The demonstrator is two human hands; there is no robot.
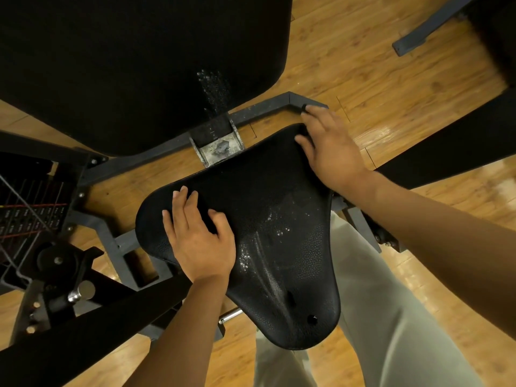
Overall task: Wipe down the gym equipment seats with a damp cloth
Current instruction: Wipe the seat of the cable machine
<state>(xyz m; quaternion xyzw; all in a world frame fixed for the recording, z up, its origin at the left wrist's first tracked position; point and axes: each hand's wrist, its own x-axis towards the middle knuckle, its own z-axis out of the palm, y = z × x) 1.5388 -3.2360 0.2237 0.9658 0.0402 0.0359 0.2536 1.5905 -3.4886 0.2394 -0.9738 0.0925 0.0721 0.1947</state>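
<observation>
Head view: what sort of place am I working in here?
Most likely a gym: a padded black seat on a grey steel frame, a weight stack with cables at left, wood-look floor.

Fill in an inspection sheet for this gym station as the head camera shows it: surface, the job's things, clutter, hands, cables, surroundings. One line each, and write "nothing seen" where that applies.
Surface: black textured seat, with pale specks and shiny streaks near its middle.
Job's things: seat only; no light-coloured cloth shows, and a dark one against the seat cannot be ruled out.
Clutter: nothing seen.
Hands: left hand lies on the seat's left part, fingers spread; right hand rests on the seat's far right edge.
Cables: thin cables cross the weight stack at left.
Surroundings: black back pad beyond the seat, grey metal frame, wooden floor.
</observation>
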